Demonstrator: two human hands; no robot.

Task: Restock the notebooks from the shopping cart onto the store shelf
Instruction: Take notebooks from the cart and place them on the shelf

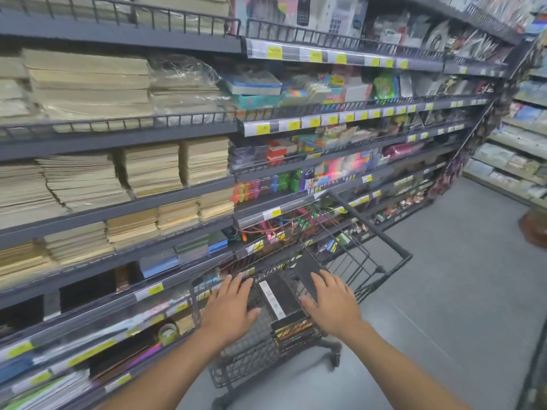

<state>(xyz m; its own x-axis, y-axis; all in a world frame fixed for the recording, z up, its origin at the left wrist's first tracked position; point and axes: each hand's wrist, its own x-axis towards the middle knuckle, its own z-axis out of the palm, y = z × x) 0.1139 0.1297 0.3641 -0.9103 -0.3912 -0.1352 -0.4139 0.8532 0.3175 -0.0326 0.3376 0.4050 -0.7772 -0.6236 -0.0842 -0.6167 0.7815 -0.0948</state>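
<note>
A black stack of notebooks sits in the shopping cart, beside the store shelf. The left hand and right hand flank it, fingers straight and apart, gripping nothing. The stack looks stiff and probably heavy, so it is best clamped by its side edges.

Nothing could be read with certainty. The yellow price tags along the shelf edges carried dark figures too blurred to make out. The white strip on the black pack in the shopping cart bore small illegible marks.
</note>
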